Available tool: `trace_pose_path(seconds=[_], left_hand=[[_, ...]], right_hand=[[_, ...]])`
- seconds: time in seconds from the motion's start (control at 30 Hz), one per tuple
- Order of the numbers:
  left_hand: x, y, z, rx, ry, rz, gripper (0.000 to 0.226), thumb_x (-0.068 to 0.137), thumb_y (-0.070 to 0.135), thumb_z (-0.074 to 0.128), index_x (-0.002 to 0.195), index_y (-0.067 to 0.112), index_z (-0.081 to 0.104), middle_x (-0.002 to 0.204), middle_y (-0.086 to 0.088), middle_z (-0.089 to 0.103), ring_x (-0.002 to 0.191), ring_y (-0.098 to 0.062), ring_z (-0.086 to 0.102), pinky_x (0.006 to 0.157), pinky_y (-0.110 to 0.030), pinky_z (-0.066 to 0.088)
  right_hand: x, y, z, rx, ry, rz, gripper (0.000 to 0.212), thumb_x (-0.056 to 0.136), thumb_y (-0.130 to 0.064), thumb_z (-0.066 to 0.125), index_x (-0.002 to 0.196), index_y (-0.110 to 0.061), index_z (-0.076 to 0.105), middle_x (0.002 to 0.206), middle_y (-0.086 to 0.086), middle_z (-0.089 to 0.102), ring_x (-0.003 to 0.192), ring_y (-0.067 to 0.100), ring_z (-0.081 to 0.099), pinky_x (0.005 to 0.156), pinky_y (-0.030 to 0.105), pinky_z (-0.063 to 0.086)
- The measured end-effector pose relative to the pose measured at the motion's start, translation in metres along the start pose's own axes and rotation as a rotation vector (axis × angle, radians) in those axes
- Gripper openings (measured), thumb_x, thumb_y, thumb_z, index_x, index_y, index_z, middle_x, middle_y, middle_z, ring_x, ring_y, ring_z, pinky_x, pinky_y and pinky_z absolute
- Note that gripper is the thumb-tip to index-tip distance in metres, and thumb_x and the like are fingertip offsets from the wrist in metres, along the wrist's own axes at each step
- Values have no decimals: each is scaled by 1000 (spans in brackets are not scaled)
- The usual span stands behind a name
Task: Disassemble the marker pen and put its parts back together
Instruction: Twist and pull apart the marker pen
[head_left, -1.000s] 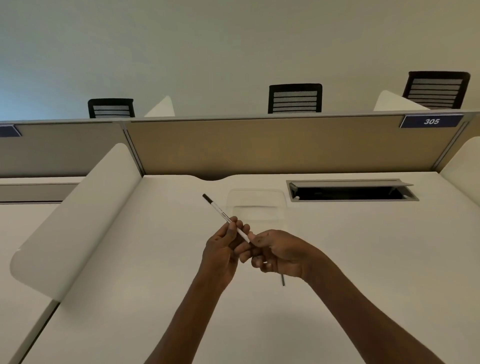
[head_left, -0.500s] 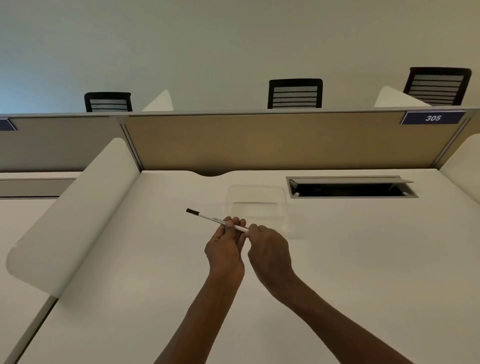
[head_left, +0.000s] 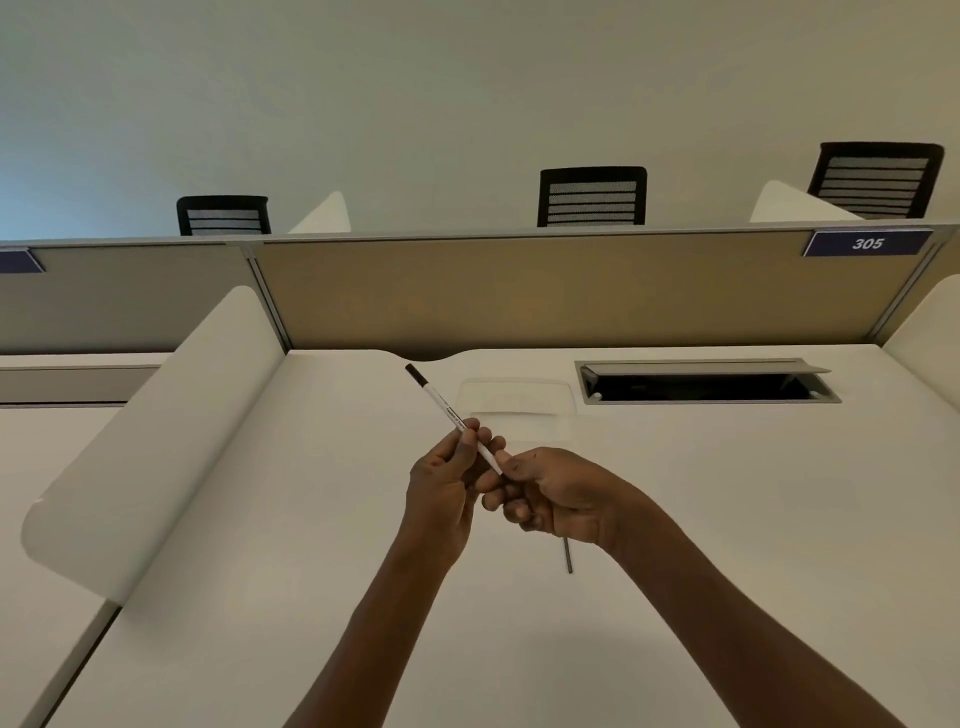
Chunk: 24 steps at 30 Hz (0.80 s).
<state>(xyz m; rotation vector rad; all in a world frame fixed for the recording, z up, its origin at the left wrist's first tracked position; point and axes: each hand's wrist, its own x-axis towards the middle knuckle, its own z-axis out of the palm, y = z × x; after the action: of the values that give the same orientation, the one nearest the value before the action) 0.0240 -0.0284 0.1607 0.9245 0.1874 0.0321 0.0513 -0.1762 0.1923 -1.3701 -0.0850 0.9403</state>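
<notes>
My left hand (head_left: 441, 491) pinches the marker barrel (head_left: 451, 415) between thumb and fingertips, about two thirds of the way down its length. The barrel is white with small print, tilted, and its dark end (head_left: 414, 372) points up and away from me, well beyond my knuckles. Its near end sits right at my right hand's (head_left: 558, 493) thumb and forefinger, which meet on it. My right hand is curled, and a thin grey rod (head_left: 568, 556) sticks out below its heel, pointing back toward me. It looks like the ink refill or an inner part, but I can't tell which. Nor can I tell whether the rod is gripped in my palm or lying on the desk (head_left: 727, 519) under the hand, or whether it is joined to the barrel.

Progress, my guess: mid-task. The pen seems partly apart, since the rod shows separate from the barrel line. Either I'm finishing pulling the insert out of the near end or lining it up to push it back in. The pictures don't settle which. No loose cap is visible near either hand. A clear tray (head_left: 517, 402) lies beyond my hands, and nothing shows in it.

Left to do, as I judge it: seat the inner piece, close the near end, check the dark end is on tight.
</notes>
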Motion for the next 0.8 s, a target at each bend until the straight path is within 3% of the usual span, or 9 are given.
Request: trace_pose_path(seconds=[0.1,0.2,0.3,0.4,0.47,0.6,0.7,0.73,0.8], left_hand=[[-1,-2,-1,-23,24,5,20,88,20,58,92,14,77,87,-5,72,89,-20,72,72,-28,58],[-3,-4,-1,-60,60,-1,20,89,17,57,100,9,73,86,-5,73,89,-21,73,73,-29,59],[-6,-8,5,-42,136,39,19,93,13,55,105,5,69,85,-6,74,89,-21,73,79,-32,61],[-8,-11,14,-83,248,65,18,95,9,55,107,4,68,88,-7,74,89,-21,73,83,-34,61],[-8,-10,18,-141,302,52,18,94,10,58,107,4,68,91,-8,75,89,-21,74,76,-32,62],[-9,-5,23,-229,337,3,18,95,14,58,106,4,68,93,-7,76,85,-19,75,66,-28,61],[-8,-2,22,-217,279,-5,18,96,14,56,106,6,67,90,-5,77,88,-19,75,69,-30,62],[-7,-1,19,-202,253,3,18,96,13,55,106,6,68,90,-4,77,90,-19,75,72,-30,62],[-5,2,14,-183,184,22,19,97,13,53,106,6,67,89,-3,75,91,-19,74,73,-30,61]], right_hand=[[0,1,1,-55,45,39,43,103,-36,40,86,-7,67,68,5,67,46,9,50,44,17,43],[1,4,2,-35,59,46,40,102,-38,41,80,-12,61,61,0,60,44,8,44,42,16,38],[8,9,10,-155,240,-44,37,102,-34,43,71,-16,55,56,-2,52,43,8,40,45,20,35],[17,19,23,-734,603,-249,28,97,-19,47,73,-17,62,68,3,63,57,16,53,58,30,39],[24,33,27,-1192,842,-459,18,95,-15,53,80,-15,64,70,2,68,57,17,54,55,28,38],[26,41,25,-1450,998,-819,23,92,-16,64,71,-11,57,55,3,56,42,14,42,39,25,31],[25,36,24,-1409,944,-728,21,96,-15,55,76,-11,58,60,4,59,47,15,44,44,27,37],[23,31,23,-1289,832,-616,21,97,-14,50,79,-11,59,64,4,62,50,15,47,48,29,40],[17,15,19,-736,488,-367,28,99,-17,44,82,-10,64,65,3,63,51,13,49,50,28,43]])
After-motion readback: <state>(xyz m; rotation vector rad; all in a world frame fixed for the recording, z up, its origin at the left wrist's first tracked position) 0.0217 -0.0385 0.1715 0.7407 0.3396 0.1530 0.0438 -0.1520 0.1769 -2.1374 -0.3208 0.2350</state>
